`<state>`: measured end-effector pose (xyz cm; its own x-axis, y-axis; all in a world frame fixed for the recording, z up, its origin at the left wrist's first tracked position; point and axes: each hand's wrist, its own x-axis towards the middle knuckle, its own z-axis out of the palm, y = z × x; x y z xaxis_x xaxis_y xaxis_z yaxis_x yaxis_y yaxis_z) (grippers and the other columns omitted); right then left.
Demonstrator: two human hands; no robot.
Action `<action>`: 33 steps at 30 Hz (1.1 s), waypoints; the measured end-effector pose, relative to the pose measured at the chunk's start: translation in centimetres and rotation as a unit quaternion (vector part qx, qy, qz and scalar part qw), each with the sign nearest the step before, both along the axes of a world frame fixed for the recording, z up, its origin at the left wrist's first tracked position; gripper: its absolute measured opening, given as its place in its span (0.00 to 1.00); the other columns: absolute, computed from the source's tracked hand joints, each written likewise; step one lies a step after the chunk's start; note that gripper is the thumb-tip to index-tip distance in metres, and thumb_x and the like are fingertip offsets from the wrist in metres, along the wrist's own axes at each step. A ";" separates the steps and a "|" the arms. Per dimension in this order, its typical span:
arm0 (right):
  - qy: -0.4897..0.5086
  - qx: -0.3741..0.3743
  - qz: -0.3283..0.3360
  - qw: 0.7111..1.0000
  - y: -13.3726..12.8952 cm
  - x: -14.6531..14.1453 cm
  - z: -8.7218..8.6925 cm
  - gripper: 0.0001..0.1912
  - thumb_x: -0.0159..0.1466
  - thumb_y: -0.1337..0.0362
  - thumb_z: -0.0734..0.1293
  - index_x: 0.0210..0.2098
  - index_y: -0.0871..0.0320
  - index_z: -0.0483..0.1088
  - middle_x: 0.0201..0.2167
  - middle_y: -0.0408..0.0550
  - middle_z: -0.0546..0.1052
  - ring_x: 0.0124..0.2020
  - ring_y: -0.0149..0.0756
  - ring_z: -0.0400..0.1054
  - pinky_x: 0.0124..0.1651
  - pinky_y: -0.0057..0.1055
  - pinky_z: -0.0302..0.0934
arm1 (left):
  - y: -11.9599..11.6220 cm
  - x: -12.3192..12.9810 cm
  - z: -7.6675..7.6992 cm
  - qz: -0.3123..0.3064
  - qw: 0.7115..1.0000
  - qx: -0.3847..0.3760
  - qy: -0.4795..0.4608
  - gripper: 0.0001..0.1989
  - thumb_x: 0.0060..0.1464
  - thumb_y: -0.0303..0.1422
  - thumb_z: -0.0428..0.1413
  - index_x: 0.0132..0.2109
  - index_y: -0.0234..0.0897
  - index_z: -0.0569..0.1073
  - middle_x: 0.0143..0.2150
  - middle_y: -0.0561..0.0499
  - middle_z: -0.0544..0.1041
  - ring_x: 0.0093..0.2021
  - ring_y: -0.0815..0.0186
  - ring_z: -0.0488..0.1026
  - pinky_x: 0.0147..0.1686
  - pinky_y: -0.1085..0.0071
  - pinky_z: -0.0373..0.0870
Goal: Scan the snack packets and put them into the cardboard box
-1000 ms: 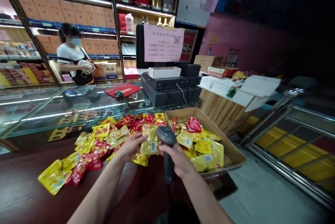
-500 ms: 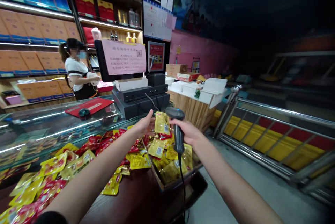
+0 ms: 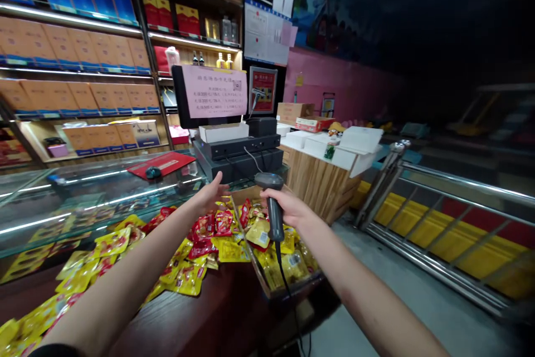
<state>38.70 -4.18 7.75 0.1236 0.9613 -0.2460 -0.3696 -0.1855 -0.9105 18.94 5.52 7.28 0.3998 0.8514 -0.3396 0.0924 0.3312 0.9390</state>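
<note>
Loose packets (image 3: 190, 276) lay heaped near left, with a filled carton (image 3: 246, 195) to their right. I had my left hand (image 3: 210, 196) spread above the packets; my right hand (image 3: 291, 209) gripped the scanner (image 3: 275, 215) over the carton. Far behind stood a monitor (image 3: 179, 98).

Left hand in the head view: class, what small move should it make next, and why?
Probably lower the left hand to one of the loose packets beside the box: its fingers are spread and seem to hold nothing, the packets look close below, and the right hand is occupied with the scanner.
</note>
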 end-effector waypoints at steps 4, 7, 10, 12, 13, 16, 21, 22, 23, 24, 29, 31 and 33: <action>-0.023 -0.022 0.083 0.996 1.4 -5.3 -0.9 0.05 0.49 0.70 0.68 0.23 0.61 0.66 0.13 0.39 0.66 0.15 0.25 0.59 0.20 0.23 0.59 | -0.6 -7.1 -0.7 0.045 0.999 -0.004 -0.012 0.40 0.49 0.60 0.41 0.54 0.30 0.66 0.56 0.34 0.67 0.51 0.51 0.68 0.36 0.61 0.71; -0.023 -0.050 0.137 0.989 2.0 -10.0 -2.1 0.06 0.48 0.70 0.68 0.22 0.61 0.65 0.13 0.38 0.66 0.15 0.25 0.59 0.20 0.23 0.58 | -1.6 -12.5 -1.8 0.077 0.997 -0.016 -0.018 0.38 0.49 0.60 0.43 0.52 0.31 0.68 0.56 0.36 0.68 0.52 0.52 0.68 0.37 0.62 0.71; -0.026 -0.070 0.181 0.981 2.4 -14.6 -3.8 0.06 0.48 0.70 0.69 0.22 0.61 0.66 0.14 0.39 0.67 0.16 0.25 0.60 0.22 0.23 0.59 | -3.1 -16.6 -3.1 0.104 0.994 -0.028 -0.020 0.37 0.48 0.60 0.44 0.50 0.32 0.70 0.56 0.38 0.68 0.53 0.52 0.66 0.38 0.63 0.71; -0.035 -0.087 0.203 0.975 2.6 -17.4 -5.2 0.06 0.47 0.70 0.69 0.23 0.61 0.66 0.14 0.39 0.67 0.16 0.25 0.60 0.21 0.23 0.59 | -4.2 -18.4 -3.7 0.112 0.993 -0.036 -0.029 0.37 0.48 0.60 0.44 0.50 0.33 0.71 0.56 0.39 0.69 0.53 0.52 0.66 0.38 0.64 0.70; -0.037 -0.094 0.209 0.973 2.7 -18.6 -5.8 0.06 0.47 0.70 0.69 0.23 0.61 0.67 0.15 0.39 0.67 0.16 0.25 0.60 0.21 0.23 0.58 | -4.7 -19.1 -4.0 0.109 0.993 -0.040 -0.038 0.38 0.48 0.60 0.43 0.51 0.32 0.70 0.55 0.38 0.69 0.53 0.52 0.66 0.39 0.63 0.70; -0.028 -0.096 0.204 0.974 2.5 -21.0 -7.5 0.07 0.46 0.70 0.69 0.25 0.60 0.68 0.17 0.39 0.69 0.18 0.26 0.62 0.23 0.24 0.59 | -6.2 -20.4 -5.0 0.098 0.993 -0.042 -0.057 0.38 0.50 0.59 0.43 0.53 0.31 0.70 0.55 0.37 0.70 0.53 0.52 0.66 0.42 0.61 0.68; 0.011 -0.086 0.163 0.983 0.6 -21.2 -9.7 0.09 0.46 0.67 0.70 0.27 0.60 0.69 0.18 0.40 0.70 0.19 0.27 0.64 0.25 0.25 0.61 | -8.8 -21.0 -7.7 0.106 0.993 0.024 -0.046 0.31 0.51 0.53 0.50 0.53 0.33 0.71 0.55 0.38 0.70 0.54 0.53 0.66 0.49 0.59 0.65; 0.027 -0.089 0.150 0.984 0.1 -21.0 -10.2 0.09 0.45 0.67 0.71 0.27 0.60 0.69 0.18 0.40 0.70 0.20 0.27 0.65 0.26 0.25 0.62 | -9.3 -20.8 -8.3 0.106 0.993 0.036 -0.046 0.30 0.51 0.51 0.52 0.52 0.33 0.71 0.55 0.39 0.70 0.55 0.54 0.66 0.50 0.59 0.64; 0.044 -0.087 0.130 0.987 -0.5 -20.8 -10.7 0.10 0.45 0.67 0.71 0.27 0.60 0.70 0.20 0.41 0.71 0.22 0.28 0.67 0.29 0.25 0.63 | -9.9 -20.5 -8.8 0.110 0.992 0.042 -0.052 0.28 0.50 0.49 0.54 0.52 0.34 0.71 0.56 0.40 0.69 0.56 0.54 0.65 0.51 0.60 0.63; 0.059 -0.094 0.117 0.987 -1.0 -20.6 -11.1 0.10 0.44 0.67 0.72 0.27 0.61 0.70 0.21 0.42 0.72 0.24 0.28 0.68 0.31 0.26 0.64 | -10.4 -20.1 -9.2 0.118 0.990 0.043 -0.061 0.27 0.50 0.47 0.56 0.52 0.35 0.72 0.57 0.41 0.69 0.57 0.55 0.64 0.52 0.61 0.63; 0.099 -0.099 0.063 0.988 -2.3 -20.7 -12.9 0.12 0.43 0.67 0.73 0.28 0.61 0.71 0.24 0.43 0.74 0.27 0.30 0.69 0.33 0.26 0.64 | -11.6 -17.8 -11.3 0.191 0.976 0.007 -0.109 0.22 0.46 0.41 0.61 0.48 0.37 0.74 0.58 0.44 0.68 0.59 0.56 0.62 0.53 0.63 0.63; 0.110 -0.093 0.050 0.988 -2.3 -20.8 -13.3 0.13 0.42 0.68 0.73 0.28 0.61 0.71 0.25 0.44 0.74 0.28 0.31 0.70 0.33 0.26 0.64 | -11.4 -17.3 -12.2 0.215 0.970 0.000 -0.110 0.22 0.44 0.40 0.62 0.47 0.36 0.75 0.57 0.43 0.69 0.59 0.54 0.63 0.53 0.62 0.64; 0.122 -0.095 0.041 0.987 -2.2 -20.9 -13.5 0.13 0.43 0.68 0.72 0.28 0.61 0.70 0.25 0.44 0.75 0.29 0.33 0.71 0.35 0.28 0.65 | -11.1 -17.0 -13.1 0.232 0.967 -0.002 -0.104 0.24 0.43 0.41 0.63 0.48 0.35 0.75 0.58 0.41 0.68 0.58 0.52 0.63 0.51 0.61 0.65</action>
<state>17.80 -6.38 -5.78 -0.0373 0.8989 -0.4366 -0.5501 -0.3832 -0.7420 1.93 -5.63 -5.79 0.0341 0.9544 -0.2967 -0.2581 0.2952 0.9199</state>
